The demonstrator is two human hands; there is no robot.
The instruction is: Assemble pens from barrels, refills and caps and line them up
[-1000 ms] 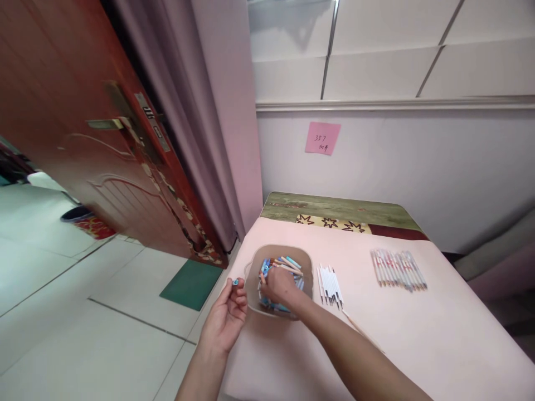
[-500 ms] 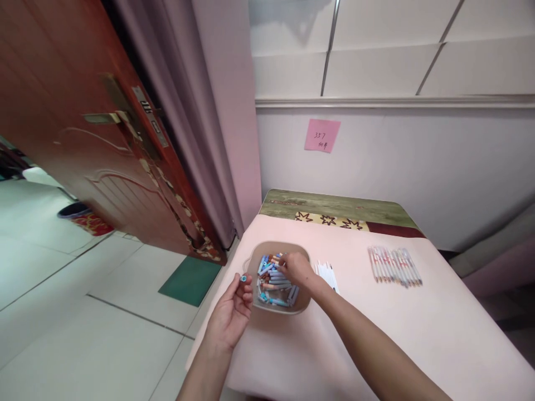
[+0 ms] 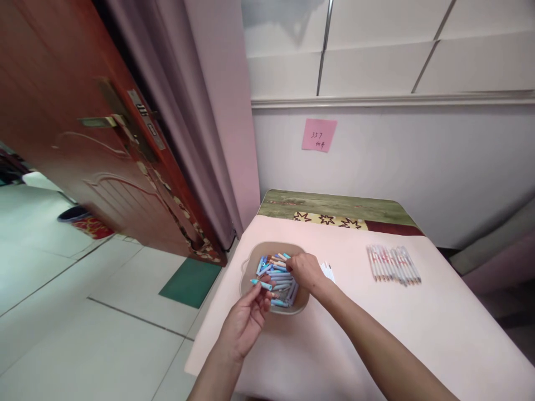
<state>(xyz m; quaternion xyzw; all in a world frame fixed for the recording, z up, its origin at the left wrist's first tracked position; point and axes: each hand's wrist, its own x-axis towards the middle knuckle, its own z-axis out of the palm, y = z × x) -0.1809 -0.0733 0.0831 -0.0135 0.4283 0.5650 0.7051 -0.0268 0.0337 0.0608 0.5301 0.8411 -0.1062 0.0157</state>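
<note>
A beige bin (image 3: 247,271) on the table holds many short marker pieces, blue, lilac, orange and brown. Between the thumb and fingers of my left hand (image 3: 249,317) is a light-blue marker piece (image 3: 263,284), over the bin's near left part. My right hand (image 3: 306,272) reaches over the bin's right side, its fingers closed at the pieces; what they hold, if anything, is hidden. Just right of that hand lie thin white sticks (image 3: 327,271), partly covered by it. Farther right, a row of pale pencils (image 3: 393,265) lies side by side.
The pink-covered table (image 3: 355,334) has a green patterned back strip (image 3: 330,203). A pink note (image 3: 319,135) is on the wall behind. To the left are a curtain (image 3: 179,111), a wooden door (image 3: 104,184), a green mat (image 3: 190,282) and a bucket (image 3: 86,221).
My left hand has moved right and over the bin, and the light-blue piece in it now shows lengthwise. My right hand has shifted slightly right, covering more of the white sticks.
</note>
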